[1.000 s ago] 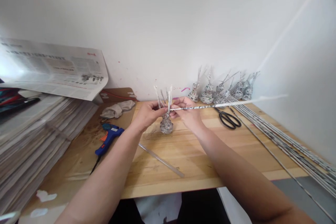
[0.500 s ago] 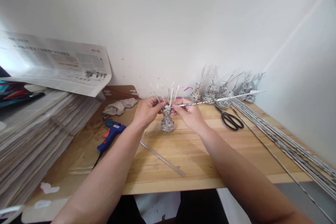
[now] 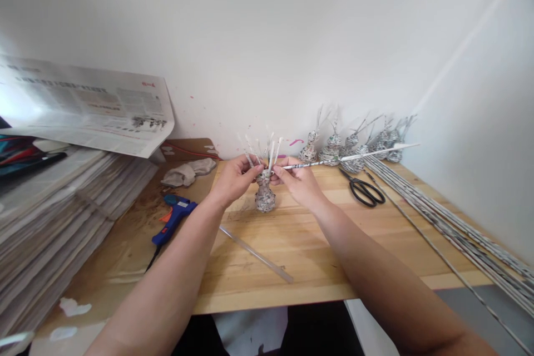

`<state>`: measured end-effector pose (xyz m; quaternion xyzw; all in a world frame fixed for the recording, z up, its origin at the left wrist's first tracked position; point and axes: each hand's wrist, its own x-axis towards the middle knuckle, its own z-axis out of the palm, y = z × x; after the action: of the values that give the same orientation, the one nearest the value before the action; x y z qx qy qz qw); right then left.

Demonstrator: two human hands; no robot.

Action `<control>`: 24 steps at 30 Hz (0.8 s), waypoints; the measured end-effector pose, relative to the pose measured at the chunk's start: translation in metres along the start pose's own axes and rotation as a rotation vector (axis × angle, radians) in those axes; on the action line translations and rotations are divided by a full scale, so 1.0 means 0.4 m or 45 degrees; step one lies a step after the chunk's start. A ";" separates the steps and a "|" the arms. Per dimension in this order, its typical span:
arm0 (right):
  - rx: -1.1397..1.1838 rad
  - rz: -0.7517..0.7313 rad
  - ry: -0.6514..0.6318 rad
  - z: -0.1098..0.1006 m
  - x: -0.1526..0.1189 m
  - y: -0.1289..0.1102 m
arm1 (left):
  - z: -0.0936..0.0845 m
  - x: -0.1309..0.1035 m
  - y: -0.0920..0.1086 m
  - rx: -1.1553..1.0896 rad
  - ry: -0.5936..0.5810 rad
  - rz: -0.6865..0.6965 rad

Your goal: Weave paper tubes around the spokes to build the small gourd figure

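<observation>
Wooden table (image 3: 317, 245), white wall behind. Both hands meet over a small woven paper vase (image 3: 265, 197) standing upright near the table's middle, its loose paper spokes fanning upward.

Left hand (image 3: 233, 178) — fingers closed on the neck of the vase and the spokes, steadying it from the left side.

Right hand (image 3: 298, 181) — thumb and fingers pinched on a long rolled paper tube (image 3: 346, 158), gripped at the end that meets the vase's neck. The tube runs out nearly level to the right, over the table, its pale far tip reaching toward the wall corner.

Around them:
- Row of finished woven vases (image 3: 346, 147) along the wall, behind the tube, spokes still sticking up.
- Black scissors (image 3: 362, 189) flat on the table, right of the right hand, blades closed.
- Bundle of paper tubes (image 3: 450, 222) lying along the right edge, one thin strand apart from it toward the front.
- Clear glue stick (image 3: 256, 253) lying slantwise in front of the vase, between the forearms.
- Blue glue gun (image 3: 173, 219) on a stained board at left, a crumpled cloth (image 3: 187, 171) behind it.
- Stack of newspapers (image 3: 62, 206) far left, one sheet draped open over the top.
</observation>
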<state>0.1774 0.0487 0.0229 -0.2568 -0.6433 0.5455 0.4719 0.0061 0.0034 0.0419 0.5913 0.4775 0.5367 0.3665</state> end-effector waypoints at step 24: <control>-0.050 -0.012 0.009 -0.004 -0.002 0.000 | -0.022 -0.004 0.017 0.092 -0.200 -0.033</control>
<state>0.1794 0.0488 0.0224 -0.2649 -0.6533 0.5298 0.4714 -0.0014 -0.0007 0.0491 0.6382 0.4739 0.4661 0.3884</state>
